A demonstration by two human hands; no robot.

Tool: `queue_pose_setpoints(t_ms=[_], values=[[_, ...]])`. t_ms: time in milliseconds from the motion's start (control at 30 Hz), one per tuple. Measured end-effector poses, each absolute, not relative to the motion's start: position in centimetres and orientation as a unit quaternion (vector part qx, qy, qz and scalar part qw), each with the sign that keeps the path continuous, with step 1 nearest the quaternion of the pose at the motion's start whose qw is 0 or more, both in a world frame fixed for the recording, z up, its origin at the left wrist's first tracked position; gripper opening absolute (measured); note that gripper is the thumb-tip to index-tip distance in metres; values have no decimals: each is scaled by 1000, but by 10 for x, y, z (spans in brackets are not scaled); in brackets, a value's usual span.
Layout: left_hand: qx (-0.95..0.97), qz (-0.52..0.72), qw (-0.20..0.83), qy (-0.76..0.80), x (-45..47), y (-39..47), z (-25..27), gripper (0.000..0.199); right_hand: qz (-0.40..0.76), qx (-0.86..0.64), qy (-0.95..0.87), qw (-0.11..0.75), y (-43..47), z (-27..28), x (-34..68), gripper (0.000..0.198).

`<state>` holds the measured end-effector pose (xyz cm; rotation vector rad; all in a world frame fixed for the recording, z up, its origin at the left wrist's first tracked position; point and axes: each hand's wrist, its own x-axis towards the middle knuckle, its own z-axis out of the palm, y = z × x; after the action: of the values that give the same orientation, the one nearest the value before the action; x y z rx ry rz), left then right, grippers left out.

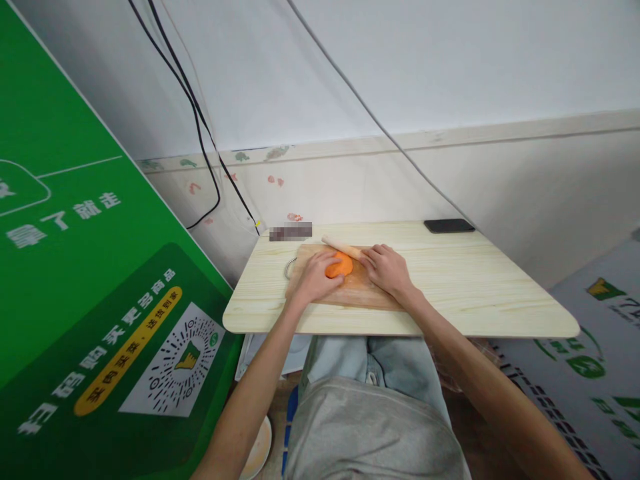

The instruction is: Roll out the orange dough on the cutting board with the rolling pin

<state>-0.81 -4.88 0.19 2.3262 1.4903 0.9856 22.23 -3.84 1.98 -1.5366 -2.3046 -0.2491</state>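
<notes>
A wooden cutting board (367,295) with a metal ring at its left end lies on the pale table. On it sits a flattened, rounded lump of orange dough (341,265). My left hand (319,277) grips the dough from its left side, fingers curled over the far edge and thumb along the near one. Closed around the right end of a light wooden rolling pin (343,247) is my right hand (389,269). The pin slants across the back of the board, its left end pointing away from me, just beyond the dough.
The light wood-grain table (480,287) stands against a white wall. At its back right lies a black phone (449,226); a blurred-out patch is at the back left. Cables (200,127) hang down the wall. A green printed panel (125,267) rises at the left.
</notes>
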Motion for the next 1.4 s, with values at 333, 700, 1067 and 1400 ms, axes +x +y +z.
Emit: queue_pose_setpoints(t_ms=[333,700,1067,1400], values=[[798,330,122,489,-10,-48,3,39,-79,-544,-820,162,-40,23,223,35],[796,339,132,484,-11,-47,2,33,-95,-538,-826,139,-38,26,221,36],[812,313,140,472,-9,-52,10,44,-108,-542,-813,181,-44,22,223,37],[783,283,61,551,-5,-52,9,47,-97,-530,-822,184,-45,22,222,38]])
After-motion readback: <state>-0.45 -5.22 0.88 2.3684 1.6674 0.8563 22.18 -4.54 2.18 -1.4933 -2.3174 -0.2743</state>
